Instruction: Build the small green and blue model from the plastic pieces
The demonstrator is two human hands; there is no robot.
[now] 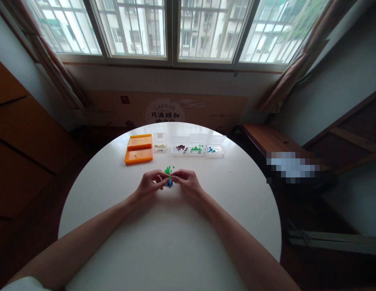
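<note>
My left hand (150, 182) and my right hand (188, 182) meet over the middle of the round white table, fingertips almost touching. Both are closed in a pinch around a tiny green piece (170, 176), whose exact shape is too small to make out. Just beyond the fingertips lie loose green pieces (167, 169) in a small heap. Below the fingertips, on the near side, sits a cluster of blue and dark pieces (169, 184), partly hidden by my fingers.
At the table's (176, 242) far side stand an orange two-part tray (140, 148), a clear box (160, 142) of pale pieces, and clear open-lidded boxes with dark pieces (181, 148), green pieces (197, 149) and blue pieces (211, 149). A wooden bench (260, 137) is at right.
</note>
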